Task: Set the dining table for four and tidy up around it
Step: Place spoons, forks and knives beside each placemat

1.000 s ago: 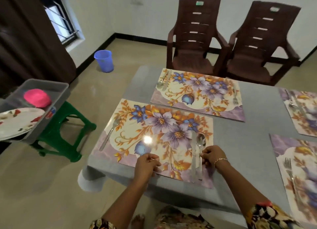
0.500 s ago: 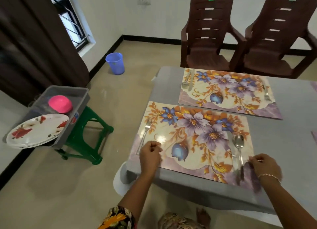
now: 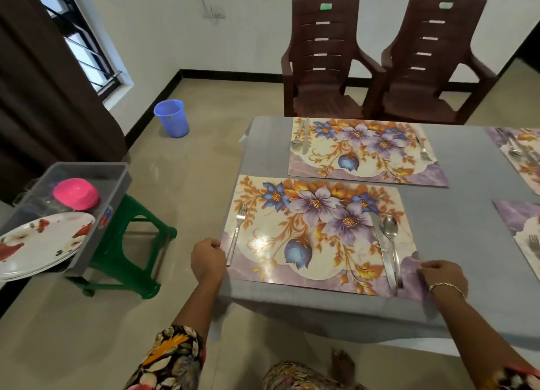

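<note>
Left hand (image 3: 208, 261): fingers curled, pinching the left edge of the near rectangular floral-print placemat (image 3: 318, 234) at its near corner. Right hand (image 3: 442, 277), thin bracelet on the wrist: fingers curled, gripping the same mat's near-right corner. The mat lies flat on the grey cloth-covered tabletop (image 3: 453, 229), close to the near edge.

On this mat there is a steel fork (image 3: 237, 232) along the left side, its handle end just beside the left hand. A steel knife (image 3: 382, 249) and a steel spoon (image 3: 390, 234) lie side by side on the right.

A second floral placemat (image 3: 365, 150) sits just behind it, with a spoon and knife at its left end and a fork at its right. Two more floral mats are cut off at the right edge, a far one (image 3: 520, 153) and a near one (image 3: 523, 229), each with cutlery partly visible.

Two dark brown plastic armchairs (image 3: 324, 62) stand side by side beyond the table. A blue plastic bucket (image 3: 171, 118) stands on the floor by the wall.

At left a grey plastic tub (image 3: 87, 249) rests on a green plastic stool (image 3: 137, 207). It holds an upside-down pink plastic bowl (image 3: 76, 194) and a stack of white red-flowered plates (image 3: 41, 243) that overhangs its near rim.
</note>
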{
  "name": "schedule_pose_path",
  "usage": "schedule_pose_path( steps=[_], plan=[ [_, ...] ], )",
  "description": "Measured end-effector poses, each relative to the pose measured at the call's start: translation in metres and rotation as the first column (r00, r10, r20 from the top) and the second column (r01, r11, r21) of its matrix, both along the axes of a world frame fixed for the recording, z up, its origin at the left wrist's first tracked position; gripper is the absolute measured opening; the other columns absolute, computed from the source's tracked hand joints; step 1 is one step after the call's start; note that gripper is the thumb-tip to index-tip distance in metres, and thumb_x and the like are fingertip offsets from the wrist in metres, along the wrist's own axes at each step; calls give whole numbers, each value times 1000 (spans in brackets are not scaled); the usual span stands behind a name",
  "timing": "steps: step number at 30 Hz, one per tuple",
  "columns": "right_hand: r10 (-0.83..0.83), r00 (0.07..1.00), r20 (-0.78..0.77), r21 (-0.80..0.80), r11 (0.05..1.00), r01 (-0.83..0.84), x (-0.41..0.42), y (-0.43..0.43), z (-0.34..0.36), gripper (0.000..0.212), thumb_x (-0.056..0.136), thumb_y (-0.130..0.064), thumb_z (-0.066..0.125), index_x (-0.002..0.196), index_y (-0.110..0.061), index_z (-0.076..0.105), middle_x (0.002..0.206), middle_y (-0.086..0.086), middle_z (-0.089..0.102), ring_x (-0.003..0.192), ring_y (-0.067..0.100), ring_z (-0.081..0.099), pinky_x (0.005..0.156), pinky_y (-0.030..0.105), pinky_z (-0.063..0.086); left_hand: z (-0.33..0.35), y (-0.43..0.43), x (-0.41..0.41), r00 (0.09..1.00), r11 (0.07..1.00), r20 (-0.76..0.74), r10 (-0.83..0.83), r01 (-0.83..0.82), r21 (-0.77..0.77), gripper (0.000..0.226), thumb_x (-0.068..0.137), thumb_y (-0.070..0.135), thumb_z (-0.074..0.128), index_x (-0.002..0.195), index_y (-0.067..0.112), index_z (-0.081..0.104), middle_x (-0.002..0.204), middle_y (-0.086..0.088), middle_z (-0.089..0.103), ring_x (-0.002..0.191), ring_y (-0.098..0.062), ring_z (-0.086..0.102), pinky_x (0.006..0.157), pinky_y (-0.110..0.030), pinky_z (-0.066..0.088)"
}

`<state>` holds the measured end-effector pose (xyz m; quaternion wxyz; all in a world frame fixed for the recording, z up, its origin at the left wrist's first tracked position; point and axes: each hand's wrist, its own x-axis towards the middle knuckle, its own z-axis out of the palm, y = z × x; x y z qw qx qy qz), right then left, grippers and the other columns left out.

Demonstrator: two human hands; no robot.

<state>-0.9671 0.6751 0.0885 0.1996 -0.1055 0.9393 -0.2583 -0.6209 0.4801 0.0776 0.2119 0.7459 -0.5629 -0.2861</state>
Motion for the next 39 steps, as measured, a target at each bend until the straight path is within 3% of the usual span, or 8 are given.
schedule_pose_path(
  steps=[4, 12, 27, 35, 39],
  plan=[
    [3, 999, 42, -1, 1000, -2, -1, 1, 0, 21, 80, -4, 64, 100, 1, 70, 106, 25, 66, 97, 44, 60, 89, 44, 47, 1, -4, 5, 1000, 1000, -1, 1, -1, 20, 15, 86, 1, 54, 92, 0, 69, 93, -15, 69, 86, -29, 62, 68, -32, 48],
    [-9, 999, 32, -20, 1000, 10, -3, 2, 2, 17, 81, -2, 62, 97, 0, 69, 105, 23, 66, 99, 43, 58, 91, 44, 46, 4, -6, 13, 995, 993, -66, -73, 79, 84, 14, 83, 0, 65, 95, -5, 68, 99, -21, 68, 95, -34, 62, 80, -36, 46],
    [7, 999, -40, 52, 999, -5, 5, 22, -5, 15, 86, -5, 55, 95, -5, 67, 103, 19, 66, 97, 40, 58, 82, 38, 45, 6, 10, 13, 997, 992, 15, -79, 77, 97, 15, 87, 5, 62, 98, -4, 66, 100, -21, 67, 95, -35, 61, 75, -37, 46],
    [74, 995, -71, 62, 996, -69, 7, 29, -9, 17, 85, -8, 61, 100, -2, 65, 106, 20, 64, 99, 39, 58, 84, 38, 46, 8, 17, 10, 994, 994, 89, -63, 54, 91, 22, 85, 4, 64, 105, -1, 60, 107, -21, 62, 97, -36, 58, 76, -39, 47],
    [65, 997, -49, -12, 998, -65, 8, 38, -9, 23, 86, -9, 60, 107, 1, 60, 107, 22, 63, 98, 38, 57, 86, 39, 46, 19, 34, -10, 980, 996, 195, -45, 60, -67, 39, 81, 1, 66, 117, 4, 50, 118, -22, 52, 104, -37, 53, 82, -45, 50]
  ],
)
